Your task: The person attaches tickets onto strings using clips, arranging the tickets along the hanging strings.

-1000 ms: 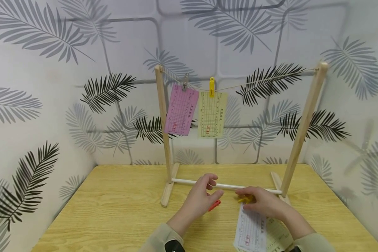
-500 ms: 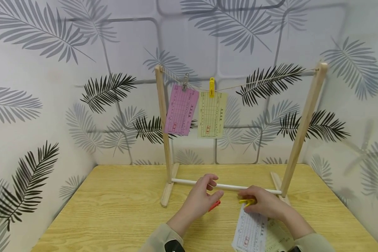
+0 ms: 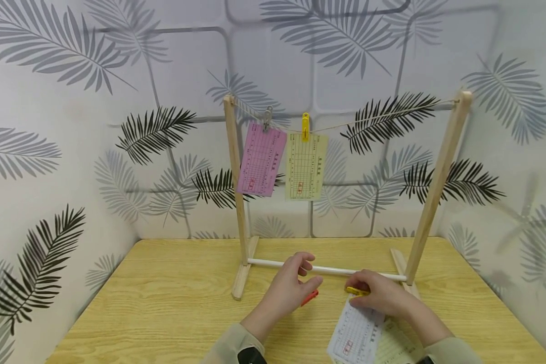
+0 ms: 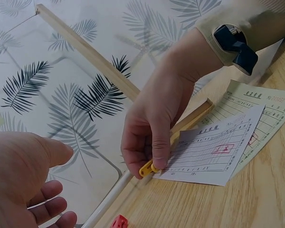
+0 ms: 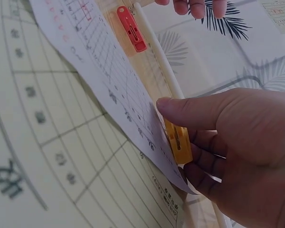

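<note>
My right hand (image 3: 384,296) holds a yellow plastic clip (image 3: 357,291) and the near edge of a white printed form (image 3: 356,331), low over the tabletop. In the right wrist view, the thumb lies by the form's edge, with the clip (image 5: 179,142) between thumb and fingers. Whether the clip bites the paper is hard to tell. Beneath the white form lies a pale yellow form (image 3: 398,344), partly covered. My left hand (image 3: 287,283) hovers with fingers loosely bent and nothing in them. Close to its thumb, a red clip (image 3: 309,297) lies on the table.
A wooden frame (image 3: 439,187) with a white bottom rod (image 3: 273,262) stands behind my hands. From its sagging string hang a pink form (image 3: 261,161) under a metal clip (image 3: 267,119) and a yellow form (image 3: 306,169) under a yellow clip (image 3: 305,126). A patterned wall backs the table.
The white form's lower end has swung to the left, uncovering more of the yellow form. The yellow clip has turned slightly in my right fingers. My left hand stays in place.
</note>
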Action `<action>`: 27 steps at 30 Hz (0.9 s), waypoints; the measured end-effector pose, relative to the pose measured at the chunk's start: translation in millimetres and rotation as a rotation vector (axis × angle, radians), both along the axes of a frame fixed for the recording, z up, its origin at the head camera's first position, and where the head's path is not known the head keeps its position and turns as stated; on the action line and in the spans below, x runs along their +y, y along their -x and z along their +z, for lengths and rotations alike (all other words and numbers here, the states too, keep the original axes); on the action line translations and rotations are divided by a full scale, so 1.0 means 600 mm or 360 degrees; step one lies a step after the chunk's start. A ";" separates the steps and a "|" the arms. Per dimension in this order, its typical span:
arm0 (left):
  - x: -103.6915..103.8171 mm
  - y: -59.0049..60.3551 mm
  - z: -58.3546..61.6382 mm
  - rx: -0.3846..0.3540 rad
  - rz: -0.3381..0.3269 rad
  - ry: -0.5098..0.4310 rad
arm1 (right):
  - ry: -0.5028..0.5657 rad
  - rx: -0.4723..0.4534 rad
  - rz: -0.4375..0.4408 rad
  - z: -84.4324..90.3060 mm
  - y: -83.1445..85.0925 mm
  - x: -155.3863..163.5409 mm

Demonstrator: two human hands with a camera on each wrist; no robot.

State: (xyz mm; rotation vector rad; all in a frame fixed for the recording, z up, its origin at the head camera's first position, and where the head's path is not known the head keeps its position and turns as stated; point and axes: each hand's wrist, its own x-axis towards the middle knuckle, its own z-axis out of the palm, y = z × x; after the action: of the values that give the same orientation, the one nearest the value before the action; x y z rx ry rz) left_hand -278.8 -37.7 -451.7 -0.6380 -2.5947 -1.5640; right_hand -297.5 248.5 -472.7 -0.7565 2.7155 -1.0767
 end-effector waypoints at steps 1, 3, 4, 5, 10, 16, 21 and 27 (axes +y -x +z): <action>0.000 0.000 0.000 -0.0005 0.0001 0.0000 | 0.0017 -0.0018 -0.0006 0.001 -0.001 0.000; 0.001 -0.001 -0.001 -0.0008 0.0002 0.0001 | 0.0053 -0.0040 -0.0012 0.002 -0.002 0.000; 0.001 0.000 -0.001 -0.0008 0.0002 0.0001 | 0.0067 -0.0049 -0.0020 0.002 -0.002 -0.001; 0.001 0.000 -0.002 -0.0008 0.0001 0.0001 | 0.0078 -0.0055 -0.0029 0.003 -0.003 -0.002; 0.002 0.002 -0.004 -0.0005 -0.0021 -0.0019 | 0.0115 -0.0057 -0.0092 0.008 -0.005 -0.005; 0.007 0.004 -0.009 -0.0059 -0.0070 -0.0016 | 0.0141 -0.0063 -0.0176 0.020 -0.004 -0.002; 0.012 0.000 -0.008 -0.0058 -0.0116 0.0062 | 0.0125 -0.0034 -0.0257 0.028 -0.005 -0.001; 0.026 -0.011 -0.008 -0.0111 -0.0229 0.0185 | 0.0168 -0.0008 -0.0286 0.036 -0.011 0.001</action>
State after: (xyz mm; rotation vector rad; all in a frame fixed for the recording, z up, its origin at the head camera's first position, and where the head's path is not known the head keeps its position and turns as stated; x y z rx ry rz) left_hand -272.3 -22.3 -456.5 -0.8102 -2.7648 -1.5065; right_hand -291.1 249.4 -450.8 -0.5300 2.7846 -1.2656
